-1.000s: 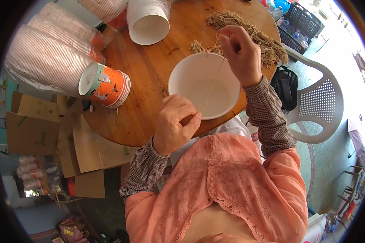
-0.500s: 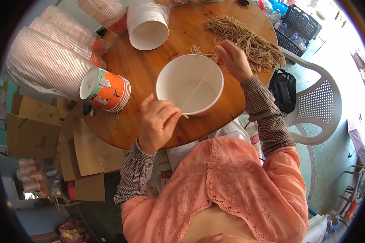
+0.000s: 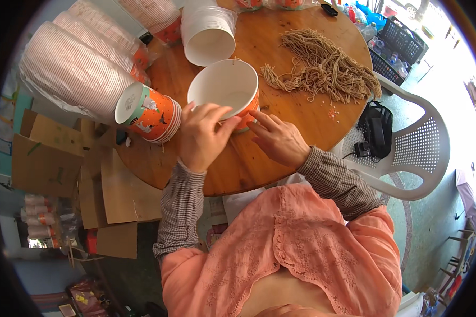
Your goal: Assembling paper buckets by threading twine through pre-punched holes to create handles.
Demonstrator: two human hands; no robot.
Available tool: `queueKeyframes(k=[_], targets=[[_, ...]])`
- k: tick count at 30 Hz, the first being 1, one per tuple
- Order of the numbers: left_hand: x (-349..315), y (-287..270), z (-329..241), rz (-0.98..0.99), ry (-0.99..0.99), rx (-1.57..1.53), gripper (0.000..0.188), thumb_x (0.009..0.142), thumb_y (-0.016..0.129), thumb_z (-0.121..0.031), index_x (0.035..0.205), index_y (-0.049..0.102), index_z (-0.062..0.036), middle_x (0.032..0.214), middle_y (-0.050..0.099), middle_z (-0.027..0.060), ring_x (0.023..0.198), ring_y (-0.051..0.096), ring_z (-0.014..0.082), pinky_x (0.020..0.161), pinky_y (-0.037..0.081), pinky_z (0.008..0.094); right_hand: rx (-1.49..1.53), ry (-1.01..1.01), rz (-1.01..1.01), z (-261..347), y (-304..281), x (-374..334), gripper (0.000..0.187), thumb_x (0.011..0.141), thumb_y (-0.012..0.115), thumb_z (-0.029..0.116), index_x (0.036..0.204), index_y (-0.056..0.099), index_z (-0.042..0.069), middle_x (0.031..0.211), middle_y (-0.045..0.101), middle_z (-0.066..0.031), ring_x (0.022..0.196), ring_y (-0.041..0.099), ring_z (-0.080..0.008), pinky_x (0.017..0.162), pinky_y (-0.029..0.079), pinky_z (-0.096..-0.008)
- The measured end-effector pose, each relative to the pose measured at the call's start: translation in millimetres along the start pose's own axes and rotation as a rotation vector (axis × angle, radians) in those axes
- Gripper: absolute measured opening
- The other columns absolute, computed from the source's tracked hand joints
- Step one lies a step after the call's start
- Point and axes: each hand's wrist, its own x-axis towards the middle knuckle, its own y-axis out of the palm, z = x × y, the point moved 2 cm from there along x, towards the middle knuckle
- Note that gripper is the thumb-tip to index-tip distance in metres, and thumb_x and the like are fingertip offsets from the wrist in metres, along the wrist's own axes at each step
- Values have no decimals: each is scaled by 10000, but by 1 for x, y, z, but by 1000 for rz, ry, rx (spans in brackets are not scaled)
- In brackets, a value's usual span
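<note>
A white paper bucket [image 3: 225, 82] with an orange printed outside stands near the table's front edge, its mouth facing up and toward me. My left hand [image 3: 206, 134] is at its near rim, with fingers bent over the edge and the thumb to the right. Against the near right of the outside wall are the bent fingertips of my right hand [image 3: 280, 138]. Whatever is between the fingers of either hand is too small or hidden to make out. A short bit of cord [image 3: 235, 59] shows at the far rim. Right of the bucket lies a heap of tan cords [image 3: 328, 66].
Nested orange printed buckets [image 3: 148, 113] lie tipped at the left, before bagged bucket stacks [image 3: 74, 68]. Another white stack [image 3: 209, 45] lies behind. Cardboard boxes [image 3: 111, 185] are at lower left, a plastic chair [image 3: 426, 137] with a black bag [image 3: 376, 124] at right.
The bucket has shifted left and turned, showing its orange side. My right hand came down from the far rim to the near side. The cord stretched across the mouth no longer shows.
</note>
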Motion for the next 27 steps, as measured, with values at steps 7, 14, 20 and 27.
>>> queueKeyframes(k=[7, 14, 20, 27], targets=[[15, 2, 8, -79, 5, 180, 116, 802, 698, -166, 810, 610, -90, 812, 583, 44, 814, 581, 232, 871, 401, 408, 125, -22, 32, 5, 17, -18, 368, 797, 667, 98, 1150, 567, 61, 1286, 508, -147, 1040, 590, -318, 782, 537, -389], [-46, -85, 188, -585, -853, -672, 202, 910, 648, -168, 1019, 659, 1, 863, 640, -4, 707, 561, 63, 616, 442, 205, 176, -19, -82, -4, 8, -22, 272, 821, 636, 69, 1082, 563, 50, 1160, 563, -125, 963, 617, -289, 714, 544, -370], [-191, -140, 351, -474, -1072, -1791, 139, 893, 559, -104, 1019, 586, -53, 905, 616, 54, 631, 536, 133, 493, 466, 275, 325, -108, -57, 21, 15, -8, 285, 818, 645, 46, 1099, 596, 47, 1159, 583, -136, 934, 632, -312, 743, 547, -379], [-178, -85, 392, -693, -1270, -1370, 93, 897, 609, -163, 964, 591, -101, 853, 612, 7, 615, 552, 105, 546, 502, 248, 310, -5, 35, 5, 24, -14, 289, 815, 632, 48, 1101, 594, 40, 1166, 586, -134, 944, 632, -313, 752, 546, -375]])
